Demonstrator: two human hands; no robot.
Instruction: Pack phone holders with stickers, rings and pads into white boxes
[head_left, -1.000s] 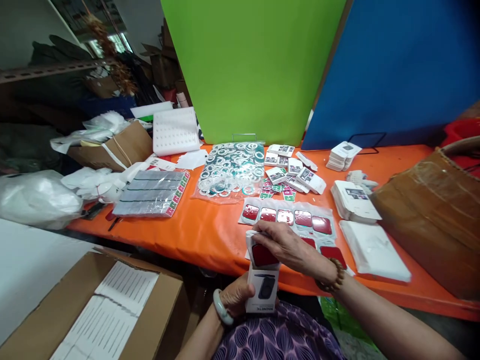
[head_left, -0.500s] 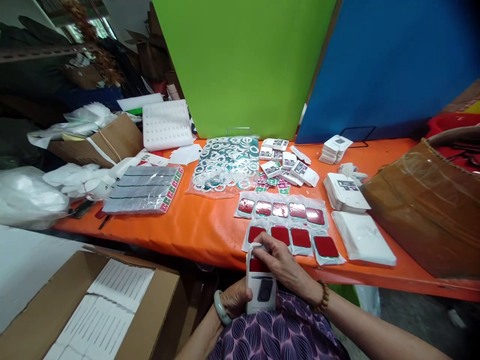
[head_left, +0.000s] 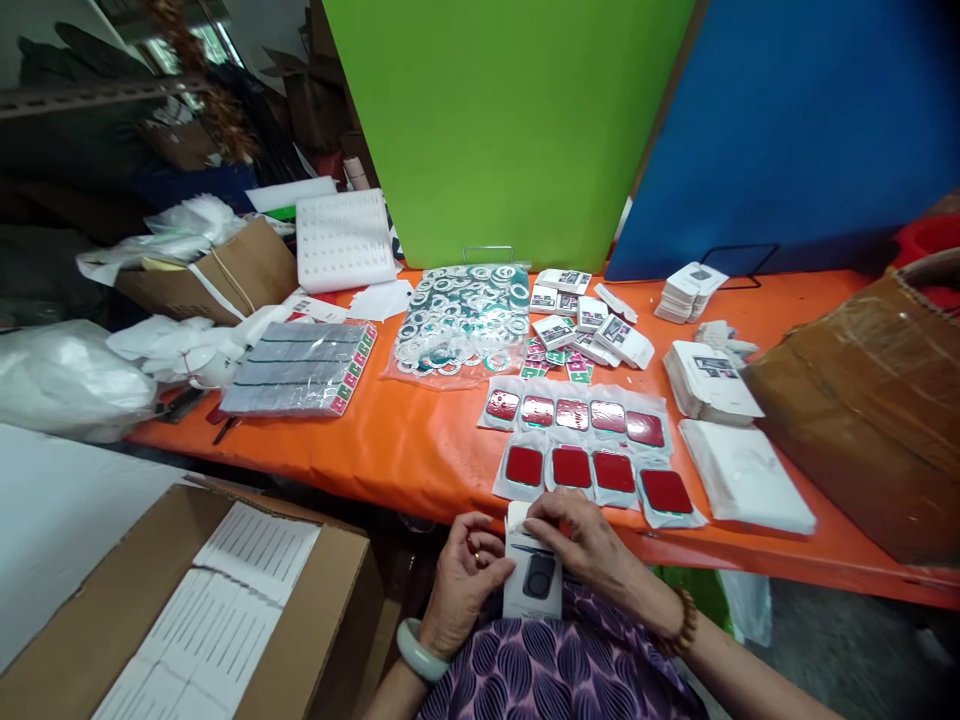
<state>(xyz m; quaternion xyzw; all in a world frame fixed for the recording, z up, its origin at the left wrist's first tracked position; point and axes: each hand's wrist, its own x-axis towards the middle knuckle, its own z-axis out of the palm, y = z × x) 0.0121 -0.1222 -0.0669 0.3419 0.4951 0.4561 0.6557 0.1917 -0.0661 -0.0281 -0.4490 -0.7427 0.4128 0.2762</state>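
Note:
A small white product box (head_left: pixel 533 580) with a dark device printed on it stands over my lap, just below the table edge. My left hand (head_left: pixel 461 580) grips its left side, fingers curled. My right hand (head_left: pixel 577 545) lies over its top, fingers pressed on the flap. On the orange table (head_left: pixel 420 450) just beyond lie two rows of red pads in clear bags (head_left: pixel 592 445).
An open cardboard carton (head_left: pixel 187 610) of white boxes stands at lower left. A bag of metal rings (head_left: pixel 461 325), small white boxes (head_left: pixel 585 325), stacks of flat cartons (head_left: pixel 709 385), a foam pack (head_left: pixel 304 370) and a large brown box (head_left: pixel 870 420) lie on the table.
The red pad that stood out of the box top is no longer visible. My right hand has come down onto the box top. My left hand moved from under the box to its side.

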